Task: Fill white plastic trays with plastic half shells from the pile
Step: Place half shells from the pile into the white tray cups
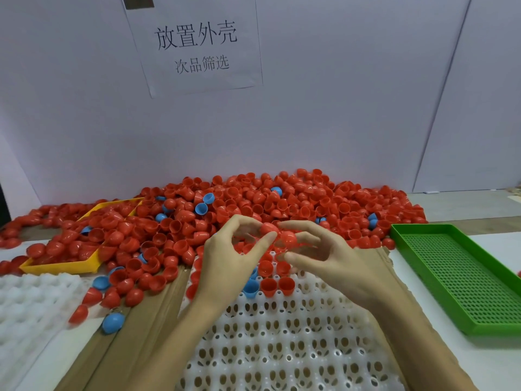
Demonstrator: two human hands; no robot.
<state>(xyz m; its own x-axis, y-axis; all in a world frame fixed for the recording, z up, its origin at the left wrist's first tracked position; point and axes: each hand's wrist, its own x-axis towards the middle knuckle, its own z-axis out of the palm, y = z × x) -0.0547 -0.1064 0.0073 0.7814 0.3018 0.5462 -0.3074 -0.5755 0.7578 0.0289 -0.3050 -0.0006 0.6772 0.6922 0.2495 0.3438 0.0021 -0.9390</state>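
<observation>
A big pile of red half shells (pixel 253 198), with a few blue ones mixed in, lies against the back wall. A white plastic tray (pixel 282 348) with rows of holes lies in front of me on cardboard. Its far rows hold several red shells (pixel 285 286) and a blue shell (pixel 250 287), open side up. My left hand (pixel 228 261) pinches a red half shell (pixel 269 228) between thumb and fingers above the tray's far edge. My right hand (pixel 332 258) holds another red half shell (pixel 290 239) right beside it. The two shells touch.
A yellow tray (pixel 60 267) at the left is half buried in red shells. A green perforated tray (pixel 462 275) lies at the right. Another white tray (pixel 31 300) sits at the near left. Loose red and blue shells (pixel 112 323) lie scattered between them. A paper sign hangs on the wall.
</observation>
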